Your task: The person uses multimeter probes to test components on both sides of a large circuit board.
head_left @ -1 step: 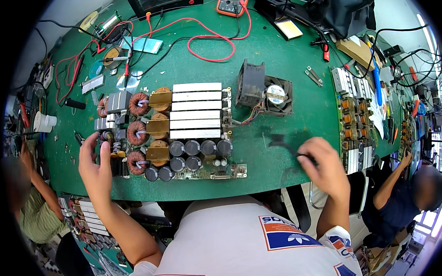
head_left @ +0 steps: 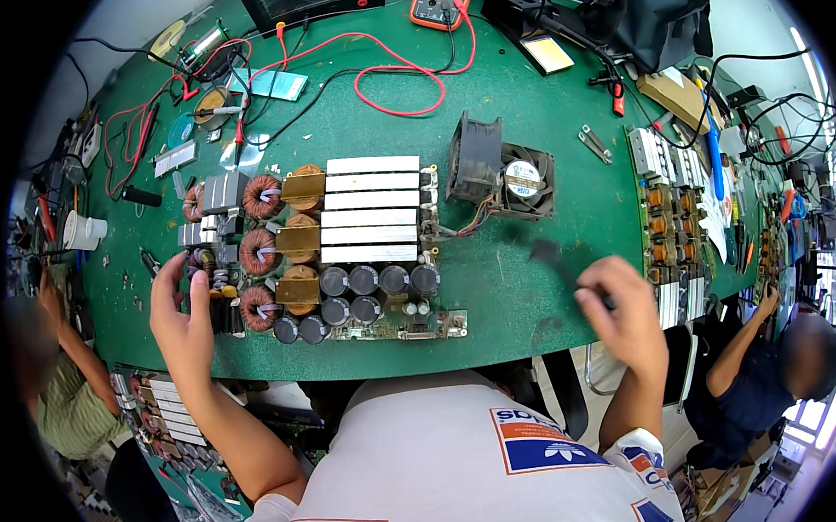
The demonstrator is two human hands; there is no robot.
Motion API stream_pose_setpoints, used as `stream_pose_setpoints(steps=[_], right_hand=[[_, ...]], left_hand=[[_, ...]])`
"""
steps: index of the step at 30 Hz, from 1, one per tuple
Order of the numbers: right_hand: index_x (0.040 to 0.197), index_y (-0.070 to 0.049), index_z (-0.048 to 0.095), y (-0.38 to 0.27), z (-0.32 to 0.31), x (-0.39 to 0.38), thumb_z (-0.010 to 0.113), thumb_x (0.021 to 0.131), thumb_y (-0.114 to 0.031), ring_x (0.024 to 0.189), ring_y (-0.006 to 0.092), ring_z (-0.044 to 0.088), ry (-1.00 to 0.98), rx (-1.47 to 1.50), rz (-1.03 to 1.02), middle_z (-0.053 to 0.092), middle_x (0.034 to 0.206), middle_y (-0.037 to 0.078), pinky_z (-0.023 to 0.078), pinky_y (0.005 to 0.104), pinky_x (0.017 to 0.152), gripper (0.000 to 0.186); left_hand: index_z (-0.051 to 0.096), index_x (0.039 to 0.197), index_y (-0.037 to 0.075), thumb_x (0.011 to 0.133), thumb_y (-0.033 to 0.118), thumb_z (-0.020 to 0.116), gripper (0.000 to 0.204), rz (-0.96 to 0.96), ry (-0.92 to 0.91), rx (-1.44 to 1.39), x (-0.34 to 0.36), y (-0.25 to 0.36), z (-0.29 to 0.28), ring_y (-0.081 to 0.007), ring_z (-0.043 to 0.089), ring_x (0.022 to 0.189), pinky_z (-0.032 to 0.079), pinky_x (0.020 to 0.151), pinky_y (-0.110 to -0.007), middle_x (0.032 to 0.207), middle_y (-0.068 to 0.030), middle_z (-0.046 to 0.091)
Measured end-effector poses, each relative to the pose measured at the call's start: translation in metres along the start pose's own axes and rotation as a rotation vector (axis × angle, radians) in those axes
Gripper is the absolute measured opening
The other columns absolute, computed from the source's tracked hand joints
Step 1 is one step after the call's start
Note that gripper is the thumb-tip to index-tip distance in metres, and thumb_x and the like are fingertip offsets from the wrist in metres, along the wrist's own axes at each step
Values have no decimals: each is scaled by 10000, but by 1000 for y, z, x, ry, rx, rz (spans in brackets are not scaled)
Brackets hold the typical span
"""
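A power circuit board (head_left: 388, 326) lies on the bench, carrying copper-wound ring coils (head_left: 259, 253), white-topped heatsinks (head_left: 369, 211) and dark round capacitors (head_left: 363, 278). By its left edge, my left hand (head_left: 184, 317) has thumb and fingers apart; whether it touches the board I cannot tell. To the right of the board, my right hand (head_left: 623, 310) is closed around a black brush (head_left: 554, 257). Motion blurs the brush head over the bench. Beyond it stand two black fans (head_left: 524, 180), their wires running to the board.
A green bench mat (head_left: 490, 310) has dark smudges near my right hand. Farther back lie red and black test leads (head_left: 402, 69) and an orange multimeter (head_left: 438, 6). Another circuit board (head_left: 663, 224) sits to the right. Co-workers (head_left: 760, 365) work at both sides.
My right hand has shifted slightly right, and the brush head has swung right and up. My left hand has hardly moved.
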State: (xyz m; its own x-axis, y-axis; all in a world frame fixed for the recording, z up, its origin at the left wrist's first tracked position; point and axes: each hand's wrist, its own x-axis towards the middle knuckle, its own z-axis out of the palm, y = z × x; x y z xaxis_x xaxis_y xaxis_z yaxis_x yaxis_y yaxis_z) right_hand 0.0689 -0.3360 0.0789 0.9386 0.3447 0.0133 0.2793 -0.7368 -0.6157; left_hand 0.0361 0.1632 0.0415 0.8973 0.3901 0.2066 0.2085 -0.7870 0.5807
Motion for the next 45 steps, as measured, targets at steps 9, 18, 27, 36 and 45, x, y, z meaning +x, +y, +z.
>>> stream_pose_setpoints(steps=[9,18,27,36,45], right_hand=[[984,36,636,59,9,42,682,862,-22,665,240,604,398,-179,226,630,857,143,497,344,642,142],[973,-1,691,-10,53,43,755,767,-5,791,270,653,314,98,-172,673,936,125,537,349,721,215],[1000,-42,698,-14,105,66,726,690,27,724,256,604,99,347,-361,616,818,64,481,369,637,318],[1179,-125,689,-24,107,71,706,647,-14,687,205,490,-46,168,-342,459,724,5,377,344,622,544],[1193,-151,687,-26,108,72,658,718,-82,696,190,468,-86,64,-327,429,709,-10,351,341,626,480]], left_hand=[[576,1296,1,969,163,616,367,100,63,85,-22,16,12,-267,547,1218,430,1011,-376,1356,-166,552],[497,1280,-39,979,150,552,360,139,203,50,-103,7,35,-374,450,1320,313,1122,-476,1421,-238,457],[459,1222,-16,997,274,451,368,247,303,121,-113,-10,61,-412,386,1347,276,1121,-541,1437,-275,396],[461,1191,-12,937,259,472,372,233,319,52,-111,-15,66,-414,365,1361,255,1139,-558,1422,-257,402],[456,1191,-10,961,309,460,394,220,321,86,-111,-15,66,-417,363,1371,278,1129,-561,1422,-253,403]])
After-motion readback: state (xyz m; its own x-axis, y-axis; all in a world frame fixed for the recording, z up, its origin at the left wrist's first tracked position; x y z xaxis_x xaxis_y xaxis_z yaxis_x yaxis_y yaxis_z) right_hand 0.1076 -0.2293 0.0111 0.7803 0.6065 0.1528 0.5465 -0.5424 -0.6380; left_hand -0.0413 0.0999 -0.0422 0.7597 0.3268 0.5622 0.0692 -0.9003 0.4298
